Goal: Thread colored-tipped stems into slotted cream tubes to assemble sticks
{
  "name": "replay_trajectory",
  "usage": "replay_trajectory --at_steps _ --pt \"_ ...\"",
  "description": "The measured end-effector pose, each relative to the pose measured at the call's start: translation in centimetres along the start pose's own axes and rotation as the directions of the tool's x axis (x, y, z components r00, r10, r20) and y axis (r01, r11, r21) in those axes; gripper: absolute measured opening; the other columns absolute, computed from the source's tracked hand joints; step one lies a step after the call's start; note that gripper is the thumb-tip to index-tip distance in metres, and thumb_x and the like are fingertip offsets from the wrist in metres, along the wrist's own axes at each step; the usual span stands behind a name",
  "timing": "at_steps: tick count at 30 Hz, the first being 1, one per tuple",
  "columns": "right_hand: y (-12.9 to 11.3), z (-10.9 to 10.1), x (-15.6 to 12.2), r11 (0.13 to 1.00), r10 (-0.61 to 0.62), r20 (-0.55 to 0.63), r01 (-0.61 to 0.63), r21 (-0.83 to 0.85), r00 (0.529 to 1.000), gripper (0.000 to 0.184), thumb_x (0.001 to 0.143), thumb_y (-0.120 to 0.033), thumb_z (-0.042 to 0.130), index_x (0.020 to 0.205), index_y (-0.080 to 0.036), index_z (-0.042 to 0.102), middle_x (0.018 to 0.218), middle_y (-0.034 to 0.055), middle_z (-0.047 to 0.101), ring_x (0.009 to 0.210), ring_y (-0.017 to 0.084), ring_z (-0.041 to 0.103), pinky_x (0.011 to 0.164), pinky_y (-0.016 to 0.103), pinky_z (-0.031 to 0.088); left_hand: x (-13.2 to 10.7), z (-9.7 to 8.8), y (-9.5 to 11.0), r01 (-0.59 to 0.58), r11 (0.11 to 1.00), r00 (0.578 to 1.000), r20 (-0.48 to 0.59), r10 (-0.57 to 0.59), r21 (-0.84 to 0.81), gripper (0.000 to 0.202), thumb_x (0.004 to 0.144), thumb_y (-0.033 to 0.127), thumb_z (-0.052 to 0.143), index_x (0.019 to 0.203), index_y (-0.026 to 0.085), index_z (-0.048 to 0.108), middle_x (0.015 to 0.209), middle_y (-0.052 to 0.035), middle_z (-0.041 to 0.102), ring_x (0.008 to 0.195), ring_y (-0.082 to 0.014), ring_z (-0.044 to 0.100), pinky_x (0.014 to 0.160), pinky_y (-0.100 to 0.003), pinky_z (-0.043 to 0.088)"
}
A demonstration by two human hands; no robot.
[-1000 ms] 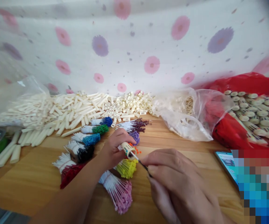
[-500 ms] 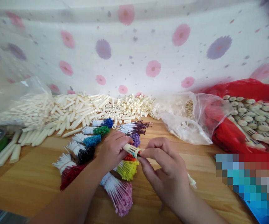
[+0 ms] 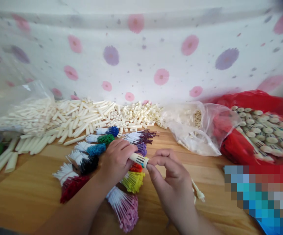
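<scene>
Nearest me: pink-tipped bundle (image 3: 126, 213) on the desk (image 3: 28, 195), its white stems drawn together, presumably so the refills stay sorted by color. Dark-red bundle (image 3: 73, 188) to its left, yellow bundle (image 3: 133, 182) just beyond it.

Hands: my left hand (image 3: 118, 160) is closed round the rear of a cream slotted barrel (image 3: 139, 160), held above the desk at mid-view, slots exposed. Likely reason: keeps the front free and the slots readable. My right hand (image 3: 173, 182) has thumb and forefinger pinched at the barrel's front end; whether a thin piece sits between them is hidden. The two hands are apart, joined only by the barrel.

Right of my right hand: small cream parts (image 3: 199, 192), loose on the desk, probably within easy reach by design.

Farther: black bundle (image 3: 86, 163), light-blue bundle (image 3: 93, 149); more colors behind, fanned in two rows, apparently for picking in order.

Farthest: long cream tubes (image 3: 82, 122), a heap of short slotted pieces (image 3: 139, 114), clear bag (image 3: 205, 143), red bag (image 3: 229, 143) holding similar barrels.

Labels: no brand or writing legible.
</scene>
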State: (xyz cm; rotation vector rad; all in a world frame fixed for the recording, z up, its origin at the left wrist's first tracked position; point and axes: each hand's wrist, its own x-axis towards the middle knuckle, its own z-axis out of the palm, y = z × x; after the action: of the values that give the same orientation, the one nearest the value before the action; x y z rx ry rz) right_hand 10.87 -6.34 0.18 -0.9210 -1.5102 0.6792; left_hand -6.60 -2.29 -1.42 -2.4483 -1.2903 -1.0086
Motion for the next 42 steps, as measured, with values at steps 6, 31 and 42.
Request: replay_trajectory --at_steps 6,31,42 --pt "0.4 0.5 -0.5 0.883 0.258 0.112 -0.281 0.375 0.960 0.013 0.082 -0.021 0.059 0.086 -0.025 0.071 0.097 0.0020 0.057 0.095 0.015 0.055 0.084 0.029 0.045 0.0 -0.5 0.3 0.062 0.990 0.996 -0.073 -0.052 0.130 0.013 0.084 0.020 0.053 0.076 0.017 0.062 0.070 -0.0048 0.058 0.071 -0.0204 0.050 0.067 -0.034 0.037" --pt "-0.6 0.1 0.3 0.996 -0.065 -0.038 0.062 -0.067 0.997 0.011 0.077 -0.012 0.058 0.068 -0.017 0.063 0.079 0.0043 0.061 0.076 0.017 0.060 0.070 0.032 0.049 -0.4 0.3 0.9 0.079 0.994 0.988 -0.136 -0.068 0.078 0.014 0.084 0.027 0.056 0.076 0.017 0.062 0.068 -0.0042 0.057 0.070 -0.0196 0.051 0.068 -0.033 0.037" --pt "-0.3 -10.5 -1.7 0.796 0.030 0.706 0.410 -0.446 0.708 0.027 0.080 -0.004 0.052 0.096 -0.021 0.064 0.096 0.0047 0.067 0.089 0.018 0.059 0.079 0.034 0.049 0.1 1.4 -0.5 0.409 0.700 0.909 0.194 -0.369 -0.585 0.020 0.082 0.036 0.055 0.073 0.018 0.057 0.070 0.0004 0.057 0.068 -0.0154 0.052 0.066 -0.027 0.042"
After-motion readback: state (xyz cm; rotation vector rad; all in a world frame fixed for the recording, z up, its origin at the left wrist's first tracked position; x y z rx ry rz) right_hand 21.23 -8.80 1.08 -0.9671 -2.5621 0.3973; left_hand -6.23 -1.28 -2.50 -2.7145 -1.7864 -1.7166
